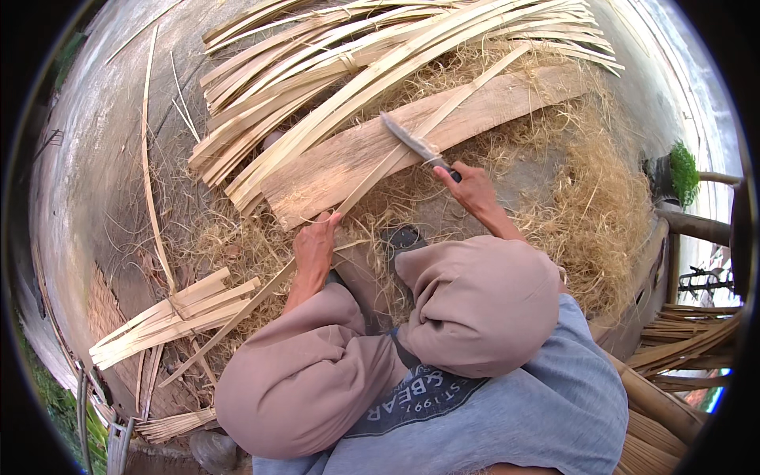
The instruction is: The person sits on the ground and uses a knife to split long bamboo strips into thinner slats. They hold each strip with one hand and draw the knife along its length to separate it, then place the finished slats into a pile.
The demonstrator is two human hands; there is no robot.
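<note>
My right hand [475, 192] is closed around the dark handle of a knife [408, 137], whose blade points up and to the left. The blade lies across a long, pale bamboo strip [378, 172], and a curl of shaving shows along its edge. My left hand [315, 244] pinches that same strip near the close edge of a wooden board [336, 165]. From there the strip runs back past my left knee toward the lower left. Its far part rests over the board, which lies slanted on the ground before me.
Bundled pale strips [317, 79] lie beyond the board, and a smaller bundle [174, 317] sits at the left. Fine curly shavings [594, 214] heap up on the right. A bamboo frame [697, 228] stands at the right edge. My knees are bent close to both hands.
</note>
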